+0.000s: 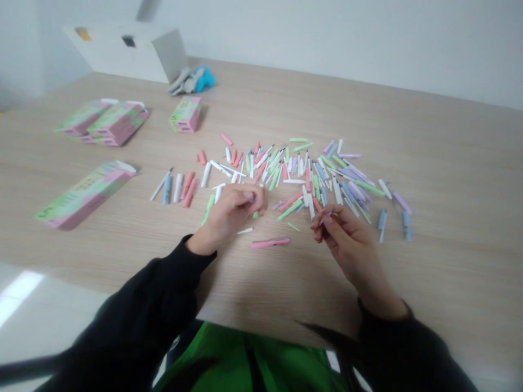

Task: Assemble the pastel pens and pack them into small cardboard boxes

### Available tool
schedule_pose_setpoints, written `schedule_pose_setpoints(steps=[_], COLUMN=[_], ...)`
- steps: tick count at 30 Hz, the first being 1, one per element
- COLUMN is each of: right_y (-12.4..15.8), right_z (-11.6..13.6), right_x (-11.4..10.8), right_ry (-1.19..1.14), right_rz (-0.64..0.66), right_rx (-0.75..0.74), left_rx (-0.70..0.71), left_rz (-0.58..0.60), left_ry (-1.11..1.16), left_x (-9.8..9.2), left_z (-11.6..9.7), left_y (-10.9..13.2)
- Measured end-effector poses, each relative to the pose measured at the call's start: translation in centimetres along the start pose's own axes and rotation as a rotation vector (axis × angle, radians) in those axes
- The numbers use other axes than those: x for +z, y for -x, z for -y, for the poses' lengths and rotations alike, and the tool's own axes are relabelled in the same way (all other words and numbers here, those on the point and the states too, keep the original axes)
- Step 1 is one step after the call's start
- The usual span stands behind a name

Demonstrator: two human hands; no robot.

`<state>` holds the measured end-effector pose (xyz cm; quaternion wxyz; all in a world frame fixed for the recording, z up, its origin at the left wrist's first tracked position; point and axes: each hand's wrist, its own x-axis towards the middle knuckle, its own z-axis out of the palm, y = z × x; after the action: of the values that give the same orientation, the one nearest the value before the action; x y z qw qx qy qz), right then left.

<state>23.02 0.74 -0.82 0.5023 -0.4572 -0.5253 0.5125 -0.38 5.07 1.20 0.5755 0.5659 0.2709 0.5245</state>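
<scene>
My left hand [237,209] is closed at the near left edge of a spread of pen parts, fingers curled in; what it holds, if anything, is hidden. My right hand [347,234], at the near right side of the spread, pinches a small purple piece [326,218], seemingly a pen part, mostly covered by the fingertips. Between the hands and nearer to me lies a pink pen [270,243]. A small green piece [293,226] and a thin white piece [245,231] lie close by. Beyond are many loose caps, barrels and refills [302,174] in pink, green, blue, purple and white.
Pink-and-green boxes [118,122] are stacked at the left, with another box [186,114] near them and a long box [87,193] closer. A white carton [134,51] and grey-and-blue gloves or cloth [192,80] are at the back. Blue caps [406,226] lie right.
</scene>
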Motion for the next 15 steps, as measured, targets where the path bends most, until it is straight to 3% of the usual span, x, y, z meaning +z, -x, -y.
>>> schedule_pose_setpoints(steps=[8, 15], right_y=[-1.1, -1.5], right_z=[1.0, 1.2], right_x=[-0.6, -2.2], right_ry=[-0.432, -0.46], right_rz=[0.01, 0.065], right_rx=[0.33, 0.333], left_rx=[0.02, -0.031], left_rz=[0.007, 0.081], left_ry=[0.046, -0.053], left_x=[0.3, 0.1], left_z=[0.1, 0.5], left_y=[0.1, 0.5])
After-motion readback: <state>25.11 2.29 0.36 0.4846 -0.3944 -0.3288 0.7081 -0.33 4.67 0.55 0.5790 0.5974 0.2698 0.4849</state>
